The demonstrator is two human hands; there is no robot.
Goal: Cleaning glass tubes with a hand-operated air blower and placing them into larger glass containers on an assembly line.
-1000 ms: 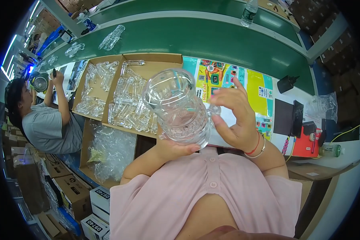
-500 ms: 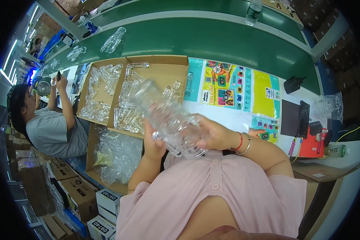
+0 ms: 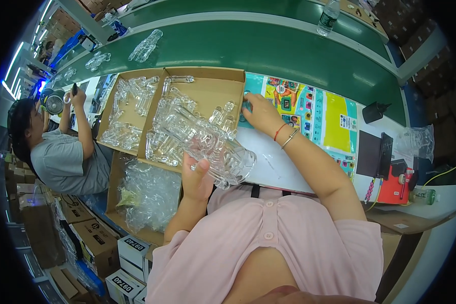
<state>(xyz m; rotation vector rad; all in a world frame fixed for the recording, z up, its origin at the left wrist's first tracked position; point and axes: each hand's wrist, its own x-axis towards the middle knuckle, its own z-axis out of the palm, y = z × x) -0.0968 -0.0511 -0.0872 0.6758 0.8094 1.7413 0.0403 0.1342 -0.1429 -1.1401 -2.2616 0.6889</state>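
A large, clear glass-like vessel [image 3: 207, 144], wide and tubular with a rounded lower end, lies tilted in front of my chest. My left hand [image 3: 197, 177] is closed around its lower side, thumb up. Out to the right, my right hand [image 3: 262, 115] reaches to the right wall of the cardboard tray [image 3: 213, 76]. Its fingers are bent over a small clear tube [image 3: 242, 115] on the teal printed sheet, most of it hidden by them. Several small clear tubular pieces [image 3: 169, 147] lie in the tray's two compartments.
Below the tray, a cardboard box holds crumpled clear plastic bags [image 3: 149, 195]. Printed sheets [image 3: 334, 121] cover the table to the right, near a black holder [image 3: 375, 111] and a red item [image 3: 394, 187]. More clear pieces [image 3: 146, 45] sit on the green surface. A co-worker [image 3: 66, 157] sits at left.
My right hand has left the large clear vessel and moved up and right to the small tube beside the tray. The vessel stays in my left hand.
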